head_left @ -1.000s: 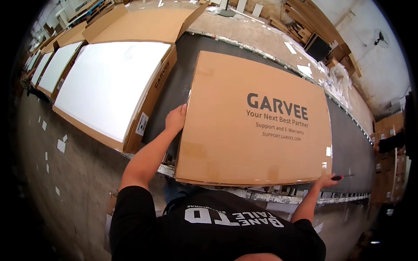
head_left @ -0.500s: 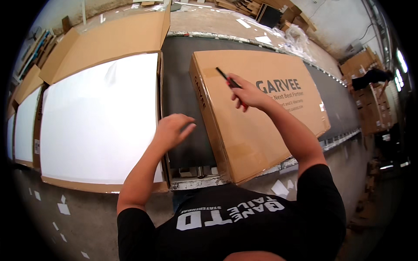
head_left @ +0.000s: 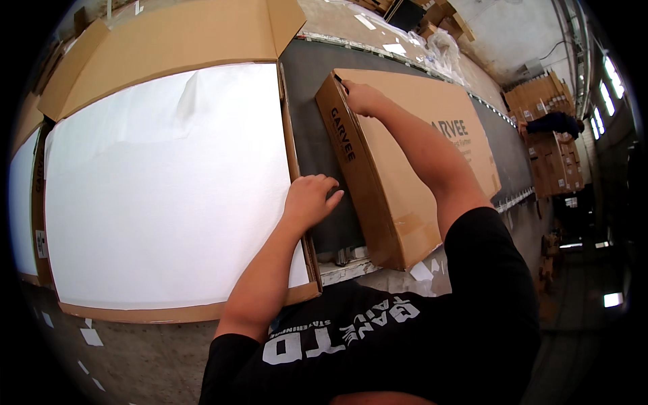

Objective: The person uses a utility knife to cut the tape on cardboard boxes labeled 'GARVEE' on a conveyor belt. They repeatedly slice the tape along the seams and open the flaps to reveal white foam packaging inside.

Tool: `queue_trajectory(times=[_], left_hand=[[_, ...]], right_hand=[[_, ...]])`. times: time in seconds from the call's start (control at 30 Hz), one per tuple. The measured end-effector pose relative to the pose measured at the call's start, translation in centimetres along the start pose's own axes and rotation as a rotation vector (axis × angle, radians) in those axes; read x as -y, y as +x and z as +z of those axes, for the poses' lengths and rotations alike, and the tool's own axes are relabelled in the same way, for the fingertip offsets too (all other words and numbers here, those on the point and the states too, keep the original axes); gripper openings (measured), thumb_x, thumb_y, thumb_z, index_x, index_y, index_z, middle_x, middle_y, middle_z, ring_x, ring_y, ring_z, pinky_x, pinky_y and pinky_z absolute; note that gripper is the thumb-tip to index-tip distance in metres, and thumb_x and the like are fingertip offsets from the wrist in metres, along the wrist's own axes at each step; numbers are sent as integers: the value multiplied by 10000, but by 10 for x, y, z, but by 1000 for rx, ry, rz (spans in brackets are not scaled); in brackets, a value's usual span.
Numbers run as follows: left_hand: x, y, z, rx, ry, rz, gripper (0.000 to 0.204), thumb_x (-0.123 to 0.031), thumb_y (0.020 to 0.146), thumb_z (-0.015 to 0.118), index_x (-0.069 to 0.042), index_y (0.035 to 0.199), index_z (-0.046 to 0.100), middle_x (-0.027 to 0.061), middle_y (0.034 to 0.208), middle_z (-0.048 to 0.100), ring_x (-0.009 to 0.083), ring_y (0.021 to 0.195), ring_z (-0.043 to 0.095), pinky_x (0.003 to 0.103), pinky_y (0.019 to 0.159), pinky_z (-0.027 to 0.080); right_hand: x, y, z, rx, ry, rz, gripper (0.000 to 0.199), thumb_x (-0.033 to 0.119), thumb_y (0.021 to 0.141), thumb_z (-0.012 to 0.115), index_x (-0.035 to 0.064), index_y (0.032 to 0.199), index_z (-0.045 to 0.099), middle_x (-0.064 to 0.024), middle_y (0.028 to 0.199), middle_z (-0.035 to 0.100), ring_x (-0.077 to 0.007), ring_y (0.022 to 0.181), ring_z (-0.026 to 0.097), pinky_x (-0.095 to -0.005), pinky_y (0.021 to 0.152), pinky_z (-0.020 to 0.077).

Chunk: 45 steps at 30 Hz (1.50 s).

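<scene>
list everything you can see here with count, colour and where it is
closed flat carton: 1, brown, on the belt at centre right, dark print on top and side
conveyor belt: 1, dark grey, running under and between the cartons
open carton: 1, brown, left of the closed one, flaps folded out
white sheet: 1, white, filling the open carton
further open carton: 1, brown with white inside, far left edge
paper scraps: several, white, on the grey floor at lower left
stacked cartons: several, brown, far right, with another person beside them
left hand: 1, at the open carton's right edge, fingertips on the belt
right hand: 1, at the closed carton's far left corner, gripping a small dark item I cannot identify
</scene>
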<state>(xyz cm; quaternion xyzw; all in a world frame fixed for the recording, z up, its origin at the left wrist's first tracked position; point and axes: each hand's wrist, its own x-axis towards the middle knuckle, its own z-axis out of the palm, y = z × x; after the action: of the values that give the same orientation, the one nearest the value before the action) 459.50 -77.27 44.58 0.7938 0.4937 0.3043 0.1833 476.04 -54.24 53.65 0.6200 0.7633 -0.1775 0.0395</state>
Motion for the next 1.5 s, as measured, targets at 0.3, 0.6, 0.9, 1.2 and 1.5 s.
queue_trajectory(times=[0.3, 0.6, 0.9, 1.2, 1.5], left_hand=[[-2, 8, -3, 61, -67, -71, 254, -361, 919, 684, -116, 946, 744, 78, 909, 708, 281, 881, 685, 420, 794, 533], [-5, 10, -2, 109, -50, -140, 308, -408, 934, 665, -119, 1010, 744, 88, 931, 732, 263, 875, 706, 388, 779, 543], [5, 0, 12, 139, -9, -193, 321, -435, 946, 648, -140, 1023, 751, 61, 929, 737, 242, 856, 702, 364, 774, 533], [14, -7, 23, 233, 152, -27, 350, -376, 946, 664, -78, 1117, 731, 114, 1081, 738, 300, 986, 698, 395, 872, 530], [-171, -68, -6, 249, -182, 16, 306, -207, 965, 683, -9, 1198, 676, 130, 1160, 717, 263, 1090, 672, 359, 985, 491]], right_hand=[[-23, 44, 7, 312, -59, 139, 507, 144, 964, 415, 174, 1469, 441, -157, 873, 656, -243, 616, 657, -415, 523, 521], [-54, -158, 34, 886, -154, 184, 274, 172, 1001, 428, 108, 1233, 560, -91, 788, 626, -190, 619, 601, -358, 502, 443], [-82, -316, 101, 995, -230, 90, 398, 105, 924, 430, 138, 1298, 560, -138, 910, 702, -274, 725, 702, -426, 656, 530], [-96, -450, 148, 469, -142, 128, 544, 68, 886, 522, 121, 1427, 511, -194, 1013, 723, -382, 937, 712, -493, 751, 563], [-134, -559, 304, 393, 1504, 318, 550, 265, 1060, 480, 206, 1577, 301, -82, 874, 634, -153, 663, 650, -308, 497, 502]])
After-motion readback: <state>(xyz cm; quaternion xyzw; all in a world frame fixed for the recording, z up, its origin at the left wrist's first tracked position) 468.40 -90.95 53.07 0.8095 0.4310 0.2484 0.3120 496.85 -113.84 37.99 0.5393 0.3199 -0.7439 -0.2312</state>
